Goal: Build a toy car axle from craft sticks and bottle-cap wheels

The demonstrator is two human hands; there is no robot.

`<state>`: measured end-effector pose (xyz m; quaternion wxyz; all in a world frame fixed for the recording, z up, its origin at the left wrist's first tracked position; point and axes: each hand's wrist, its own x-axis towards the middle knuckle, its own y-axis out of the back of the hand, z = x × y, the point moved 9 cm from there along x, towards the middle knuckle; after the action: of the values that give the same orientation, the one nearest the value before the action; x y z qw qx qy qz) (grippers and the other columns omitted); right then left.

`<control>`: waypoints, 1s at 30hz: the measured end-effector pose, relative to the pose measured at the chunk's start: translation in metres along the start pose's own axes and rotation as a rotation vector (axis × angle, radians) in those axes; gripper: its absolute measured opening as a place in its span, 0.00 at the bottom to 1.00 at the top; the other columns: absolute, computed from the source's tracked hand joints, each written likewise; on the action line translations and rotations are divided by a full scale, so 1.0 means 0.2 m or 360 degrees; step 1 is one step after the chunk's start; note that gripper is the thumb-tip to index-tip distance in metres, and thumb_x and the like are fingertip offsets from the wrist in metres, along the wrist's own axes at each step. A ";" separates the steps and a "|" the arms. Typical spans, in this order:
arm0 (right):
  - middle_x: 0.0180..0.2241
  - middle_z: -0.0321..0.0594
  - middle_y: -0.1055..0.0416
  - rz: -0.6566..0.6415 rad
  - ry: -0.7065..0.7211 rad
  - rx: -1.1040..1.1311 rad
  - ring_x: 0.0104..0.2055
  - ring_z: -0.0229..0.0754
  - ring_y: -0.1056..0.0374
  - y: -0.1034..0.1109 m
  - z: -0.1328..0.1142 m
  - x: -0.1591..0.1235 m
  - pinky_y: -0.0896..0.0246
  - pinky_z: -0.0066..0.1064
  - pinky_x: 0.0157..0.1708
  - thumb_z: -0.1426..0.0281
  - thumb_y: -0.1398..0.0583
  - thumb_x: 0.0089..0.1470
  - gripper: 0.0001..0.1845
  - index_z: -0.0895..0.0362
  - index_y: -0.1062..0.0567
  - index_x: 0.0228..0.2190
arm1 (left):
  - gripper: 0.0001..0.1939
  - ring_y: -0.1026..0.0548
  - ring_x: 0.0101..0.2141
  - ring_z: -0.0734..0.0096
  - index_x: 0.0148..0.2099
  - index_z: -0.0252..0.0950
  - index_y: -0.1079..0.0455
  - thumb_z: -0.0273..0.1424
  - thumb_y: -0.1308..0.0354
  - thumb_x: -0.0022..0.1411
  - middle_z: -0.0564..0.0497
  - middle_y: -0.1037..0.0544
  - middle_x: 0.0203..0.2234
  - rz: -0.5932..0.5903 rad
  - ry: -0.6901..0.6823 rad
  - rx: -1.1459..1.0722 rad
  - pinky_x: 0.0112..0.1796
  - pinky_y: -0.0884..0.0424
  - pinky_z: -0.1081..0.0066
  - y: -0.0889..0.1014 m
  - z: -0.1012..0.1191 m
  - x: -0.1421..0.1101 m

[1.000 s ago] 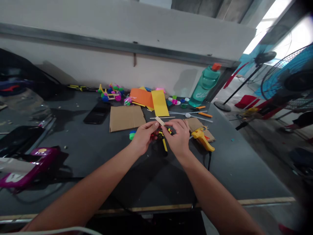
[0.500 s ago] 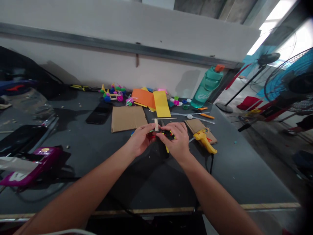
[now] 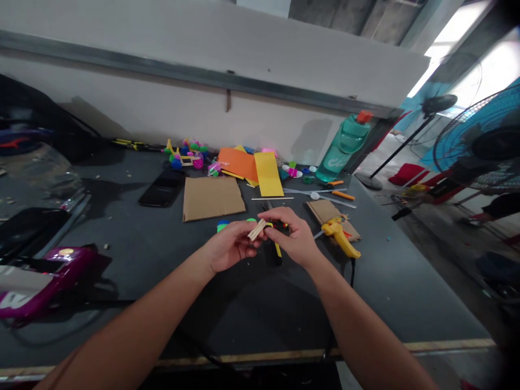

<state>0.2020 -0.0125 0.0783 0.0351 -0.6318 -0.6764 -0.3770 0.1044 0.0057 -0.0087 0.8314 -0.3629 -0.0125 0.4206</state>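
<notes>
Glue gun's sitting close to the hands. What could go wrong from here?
If the yellow glue gun is hot, which the pictures can't show, its nozzle points toward the right hand, so a careless move might cause a burn. The small wooden stick is pinched only at the left hand's fingertips, so it may slip and fall among the colored bits under the hands.

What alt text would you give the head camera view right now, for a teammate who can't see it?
Two bare hands meet over a dark workbench: the left hand pinches a small wooden stick, and the right hand sits close beside it, above a black-and-yellow object. Nearby lie a cardboard sheet, yellow paper and a yellow glue gun.
</notes>
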 end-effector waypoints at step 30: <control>0.33 0.36 0.24 0.0553 -0.0009 -0.0504 0.38 0.43 0.31 0.11 0.08 -0.02 0.41 0.38 0.42 0.69 0.38 0.51 0.04 0.51 0.24 0.32 | 0.17 0.36 0.16 0.77 0.23 0.35 0.34 0.41 0.45 0.59 0.56 0.35 0.12 0.0748 -0.0841 0.1034 0.21 0.38 0.75 0.18 0.30 -0.04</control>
<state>0.2295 -0.0086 0.0761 -0.0021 -0.7374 -0.4900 -0.4649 0.0546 0.0486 0.0161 0.7525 0.0419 -0.0090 0.6572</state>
